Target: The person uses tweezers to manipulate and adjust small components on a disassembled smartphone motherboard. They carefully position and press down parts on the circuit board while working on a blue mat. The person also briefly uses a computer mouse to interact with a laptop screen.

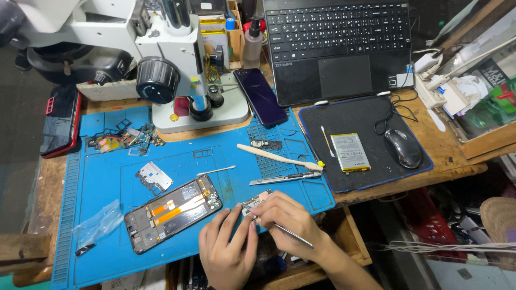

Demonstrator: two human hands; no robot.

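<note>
My left hand (227, 250) rests on the blue work mat (107, 177) and steadies a small circuit board (255, 202) with its fingertips. My right hand (287, 220) grips thin metal tweezers (294, 236) whose tip meets that board. An opened phone (173, 212) with orange ribbon cables lies face down just left of my hands. A white shield plate (155, 177) lies above it.
A microscope base (201, 110), a dark purple phone (259, 96), a toothbrush (279, 158), a metal blade (285, 179), a phone battery (350, 152), a mouse (403, 147) and a laptop (338, 48) lie beyond. A red-edged phone (60, 121) lies far left; small parts (126, 139) sit nearby.
</note>
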